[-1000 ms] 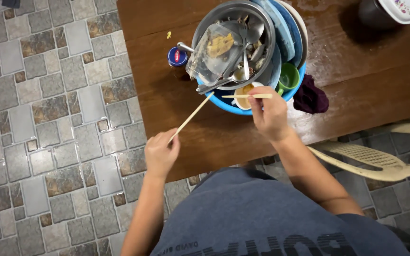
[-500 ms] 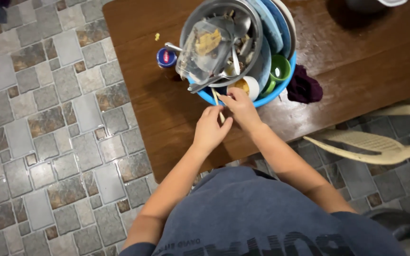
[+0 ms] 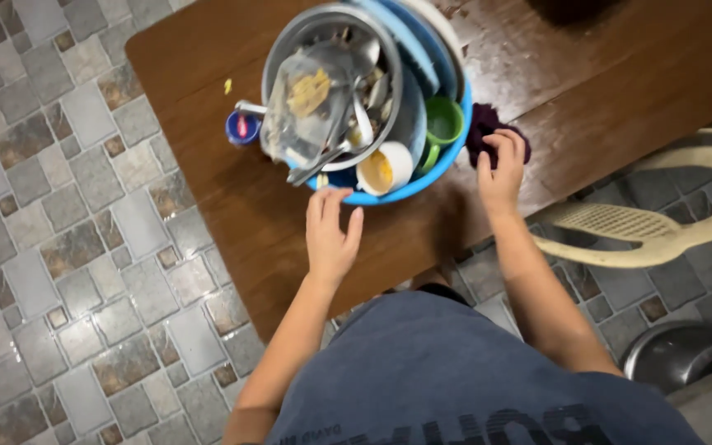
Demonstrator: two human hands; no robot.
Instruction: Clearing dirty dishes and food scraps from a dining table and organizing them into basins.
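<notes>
The left hand (image 3: 330, 235) rests open with fingers spread at the blue basin's (image 3: 405, 194) near rim. The right hand (image 3: 502, 169) seems to grip the dark cloth (image 3: 481, 124) on the worktop (image 3: 232, 189), just beside the basin.

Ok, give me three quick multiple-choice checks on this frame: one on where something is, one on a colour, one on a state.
1. Where is the right hand?
A. on the dark cloth beside the basin
B. on the chair
C. inside the basin

2. What colour is the cup at the basin's right edge?
A. red
B. green
C. black

3. What is the left hand doing?
A. gripping a spoon
B. holding a plate
C. open and empty, fingertips at the basin's near rim

Answers: 1 A, its fingers lie on the cloth on the table. 2 B, the cup is plainly green. 3 C, the fingers are spread with nothing in them.
</notes>
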